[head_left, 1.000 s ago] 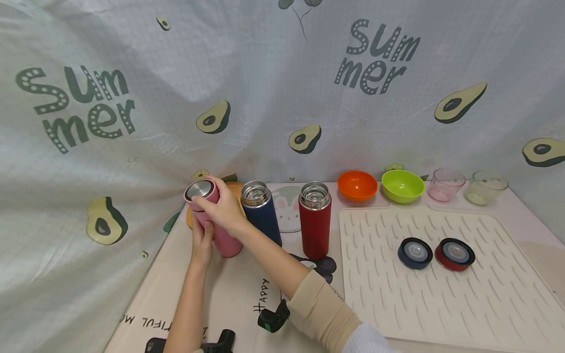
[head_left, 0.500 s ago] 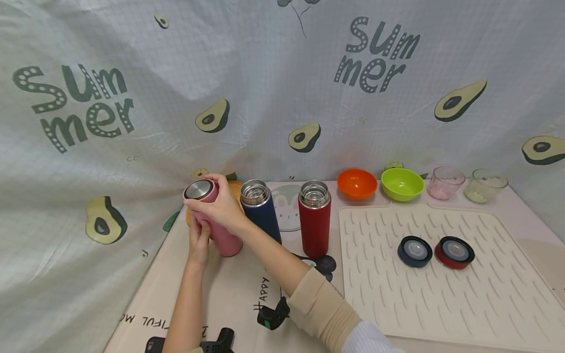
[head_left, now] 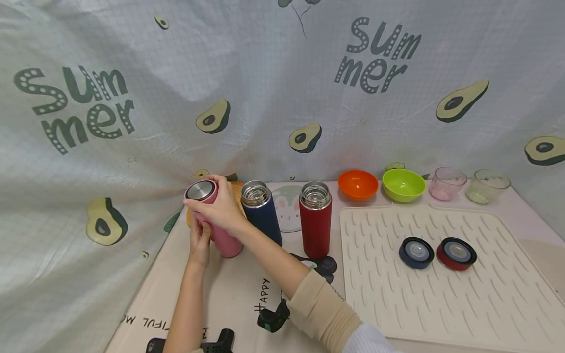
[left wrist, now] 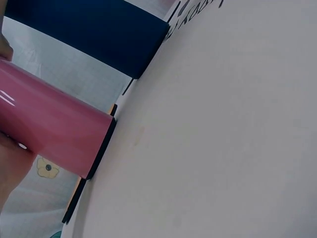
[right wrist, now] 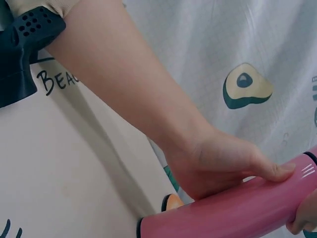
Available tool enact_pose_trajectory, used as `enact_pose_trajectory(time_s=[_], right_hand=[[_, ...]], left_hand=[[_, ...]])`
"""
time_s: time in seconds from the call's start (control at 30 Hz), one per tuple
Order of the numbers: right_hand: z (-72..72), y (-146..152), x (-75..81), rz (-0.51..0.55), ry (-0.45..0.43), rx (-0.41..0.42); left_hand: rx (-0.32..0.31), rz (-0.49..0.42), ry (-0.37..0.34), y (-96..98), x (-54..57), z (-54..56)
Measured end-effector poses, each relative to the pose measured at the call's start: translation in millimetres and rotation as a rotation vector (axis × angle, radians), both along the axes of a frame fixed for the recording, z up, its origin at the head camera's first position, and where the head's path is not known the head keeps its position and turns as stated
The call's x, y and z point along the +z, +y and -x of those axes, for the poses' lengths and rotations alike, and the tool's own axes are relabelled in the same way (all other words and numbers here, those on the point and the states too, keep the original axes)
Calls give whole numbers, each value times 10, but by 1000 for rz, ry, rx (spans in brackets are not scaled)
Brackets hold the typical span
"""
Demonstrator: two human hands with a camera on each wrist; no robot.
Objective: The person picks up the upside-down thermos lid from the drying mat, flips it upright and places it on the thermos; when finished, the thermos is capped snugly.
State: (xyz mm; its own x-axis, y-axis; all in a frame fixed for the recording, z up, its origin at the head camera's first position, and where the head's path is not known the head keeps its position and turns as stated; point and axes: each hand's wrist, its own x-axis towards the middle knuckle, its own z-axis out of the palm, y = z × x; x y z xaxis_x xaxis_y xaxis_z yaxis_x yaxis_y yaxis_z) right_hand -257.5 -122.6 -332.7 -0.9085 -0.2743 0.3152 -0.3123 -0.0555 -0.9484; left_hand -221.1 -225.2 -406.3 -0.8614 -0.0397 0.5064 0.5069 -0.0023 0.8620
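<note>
Left of the frame's centre, the left hand [head_left: 200,243] closes its grip round the tall pink cylindrical bottle [head_left: 227,242] on the pale counter [head_left: 236,299], apparently steadying it, while the right hand [head_left: 224,208] curls its grip round the steel-topped pink lid [head_left: 200,190].

"Summer" [head_left: 377,56] on curtain [head_left: 265,73]; "Happy" [head_left: 263,295] on tabletop [head_left: 238,299]

Between the left edge of the surface [head_left: 234,294] and one mat [head_left: 419,304] are one pink bottle [head_left: 226,241], one blue bottle [head_left: 263,219] and one red bottle [head_left: 315,230], three altogether. The mat carries one blue lid [head_left: 416,253] and one red lid [head_left: 456,253]. The far edge has one orange bowl [head_left: 358,187], one green bowl [head_left: 403,187], one pink cup [head_left: 448,186] and one greenish cup [head_left: 487,188].
</note>
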Motion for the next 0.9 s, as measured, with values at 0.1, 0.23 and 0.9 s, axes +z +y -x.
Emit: enact_pose_trajectory(time_s=[0.1,0.23,0.9], right_hand=[[13,10,-3,1,-6,55],[30,22,-19,28,-14,78],[-4,20,-12,26,-24,61]], left_hand=[[-3,-11,-4,-25,-42,31],[-5,-19,3,-88,-156,113],[21,-12,38,-70,-154,109]])
